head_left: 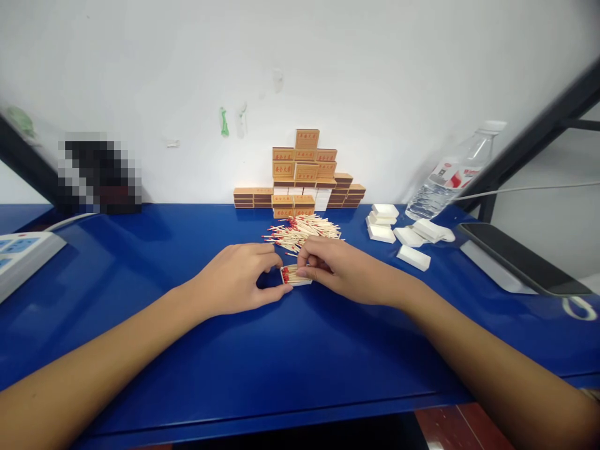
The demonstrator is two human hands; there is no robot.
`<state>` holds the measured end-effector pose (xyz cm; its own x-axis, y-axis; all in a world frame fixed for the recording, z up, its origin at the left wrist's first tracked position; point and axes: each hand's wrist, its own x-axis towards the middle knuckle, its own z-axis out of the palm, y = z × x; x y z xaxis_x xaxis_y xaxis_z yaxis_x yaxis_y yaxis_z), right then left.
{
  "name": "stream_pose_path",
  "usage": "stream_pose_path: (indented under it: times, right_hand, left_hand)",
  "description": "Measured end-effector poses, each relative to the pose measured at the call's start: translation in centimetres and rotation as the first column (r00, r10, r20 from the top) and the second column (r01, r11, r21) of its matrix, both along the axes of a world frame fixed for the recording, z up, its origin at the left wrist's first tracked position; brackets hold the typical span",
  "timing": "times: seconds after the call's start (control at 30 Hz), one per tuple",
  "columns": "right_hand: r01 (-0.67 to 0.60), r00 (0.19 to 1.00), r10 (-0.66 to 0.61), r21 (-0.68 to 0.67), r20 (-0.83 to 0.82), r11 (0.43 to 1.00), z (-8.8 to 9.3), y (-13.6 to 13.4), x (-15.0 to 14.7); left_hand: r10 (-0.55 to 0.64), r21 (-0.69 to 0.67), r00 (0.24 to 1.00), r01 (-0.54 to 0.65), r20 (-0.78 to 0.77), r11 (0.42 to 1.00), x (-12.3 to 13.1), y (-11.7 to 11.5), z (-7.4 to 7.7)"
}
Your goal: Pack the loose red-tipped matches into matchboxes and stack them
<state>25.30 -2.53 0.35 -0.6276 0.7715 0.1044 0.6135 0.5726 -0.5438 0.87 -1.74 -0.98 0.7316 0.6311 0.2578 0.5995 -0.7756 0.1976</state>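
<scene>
A small white matchbox tray (300, 284) lies on the blue table, holding red-headed matches (289, 274). The thumb and fingers of my left hand (239, 278) curve around its left end and grip it. Over the tray's right end, my right hand (340, 269) is closed in a pinch at the matches; its fingertips partly hide them. Just behind the tray spreads a heap of loose matches (304, 232), heads pointing mostly left.
Matchboxes (305, 170) are stacked against the wall. White empty trays (382, 232) lie to the right, near a tilted water bottle (450, 172). A phone (520, 256) rests at the far right on a white object. A power strip (28, 256) sits at the left edge.
</scene>
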Motion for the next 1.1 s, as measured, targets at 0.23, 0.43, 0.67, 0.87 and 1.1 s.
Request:
stream_pose_path:
  times: [0.23, 0.43, 0.67, 0.87, 1.1]
  right_hand:
    - [-0.001, 1.0, 0.003, 0.073, -0.023, 0.997, -0.2, 0.2, 0.0]
    - [-0.045, 0.999, 0.047, 0.123, -0.011, 0.991, -0.3, 0.4, 0.1]
    - [-0.059, 0.998, 0.063, 0.127, -0.029, 0.99, -0.6, 0.2, -0.2]
    - [0.077, 0.997, -0.081, 0.235, 0.007, 0.969, 1.4, 1.3, 2.2]
    - [0.571, 0.697, -0.639, 0.287, 0.325, 0.769, 3.7, 3.6, 12.5]
  left_hand:
    - [-0.006, 0.011, 1.0, 0.006, 0.001, 1.0, 0.0, 0.0, 0.0]
    - [-0.006, 0.009, 1.0, 0.006, 0.002, 1.0, -0.1, 0.0, 0.1]
    - [-0.004, -0.002, 1.0, 0.004, 0.0, 1.0, 0.0, -0.1, 0.1]
    - [-0.002, 0.007, 1.0, 0.002, 0.003, 1.0, -0.1, 0.0, 0.1]
    - [0.022, 0.05, 0.996, -0.027, 0.089, 0.998, -0.2, 0.0, 0.2]
